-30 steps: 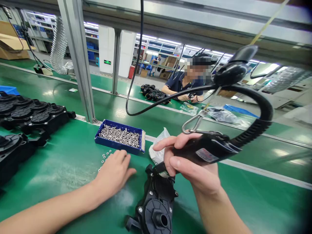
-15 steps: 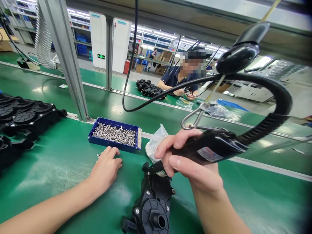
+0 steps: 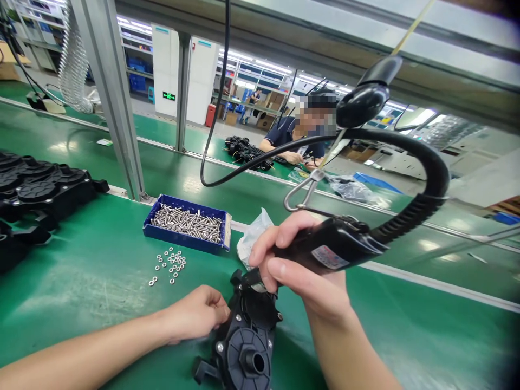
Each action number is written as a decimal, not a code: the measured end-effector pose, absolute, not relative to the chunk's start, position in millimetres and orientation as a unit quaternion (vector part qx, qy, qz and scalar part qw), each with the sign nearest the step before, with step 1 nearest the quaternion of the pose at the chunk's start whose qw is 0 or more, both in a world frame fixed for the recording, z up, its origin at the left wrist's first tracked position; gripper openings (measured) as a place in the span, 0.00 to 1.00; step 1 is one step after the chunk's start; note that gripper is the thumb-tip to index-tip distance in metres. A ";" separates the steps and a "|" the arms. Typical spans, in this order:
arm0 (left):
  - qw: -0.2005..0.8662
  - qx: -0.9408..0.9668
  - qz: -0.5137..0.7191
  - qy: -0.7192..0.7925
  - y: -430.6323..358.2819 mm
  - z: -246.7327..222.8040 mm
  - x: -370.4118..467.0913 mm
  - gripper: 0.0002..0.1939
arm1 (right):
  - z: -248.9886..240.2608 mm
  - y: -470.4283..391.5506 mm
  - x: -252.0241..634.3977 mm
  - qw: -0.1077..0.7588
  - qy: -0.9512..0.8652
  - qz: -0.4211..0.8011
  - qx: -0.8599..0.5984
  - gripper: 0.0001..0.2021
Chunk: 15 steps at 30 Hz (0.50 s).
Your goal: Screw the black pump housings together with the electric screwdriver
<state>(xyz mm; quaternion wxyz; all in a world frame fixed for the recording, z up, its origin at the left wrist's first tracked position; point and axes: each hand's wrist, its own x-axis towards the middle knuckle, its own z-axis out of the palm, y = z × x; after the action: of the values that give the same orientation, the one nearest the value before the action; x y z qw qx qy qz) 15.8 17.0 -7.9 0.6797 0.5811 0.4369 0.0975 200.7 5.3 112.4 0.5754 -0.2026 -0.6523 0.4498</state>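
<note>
My right hand (image 3: 300,260) is wrapped around a black electric screwdriver (image 3: 349,244), which hangs by a metal carabiner (image 3: 303,192) and has a thick cable. Its tip end points down at the upper end of a black plastic housing (image 3: 247,346) with a round ribbed cover, a short pipe and several screws. The exact tip contact is hidden. My left hand (image 3: 201,314) is closed at the left side of the housing, fingertips curled under; what they pinch, if anything, is hidden. Several small metal nuts (image 3: 174,262) lie loose on the green bench to the left.
A blue box (image 3: 182,244) of metal screws stands behind the nuts, beside a clear plastic bag (image 3: 254,235). More black housings (image 3: 44,189) lie at the left. An aluminium post (image 3: 109,97) rises from the bench. Across it, a co-worker (image 3: 292,135) sits handling black cables.
My left hand has moved from the loose nuts, right and toward me, to the housing's side, uncovering the nuts. My right hand keeps hold of the screwdriver at the housing; the view has shifted slightly.
</note>
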 end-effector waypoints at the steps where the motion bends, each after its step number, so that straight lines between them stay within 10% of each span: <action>1: 0.705 0.549 0.088 0.440 16.1 -6.1 17.5 0.08 | 112.6 4.8 200.3 0.576 -0.652 0.450 -0.202 0.10; 15: 0.781 0.470 0.099 0.400 8.5 2.3 3.7 0.34 | 112.9 2.8 196.1 0.579 -0.638 0.456 -0.223 0.09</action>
<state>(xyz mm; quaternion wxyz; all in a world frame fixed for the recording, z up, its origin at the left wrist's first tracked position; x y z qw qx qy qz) 3.7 8.5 2.3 0.7806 0.4697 0.4005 0.0986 196.1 2.8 112.9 0.5788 -0.2227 -0.6379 0.4565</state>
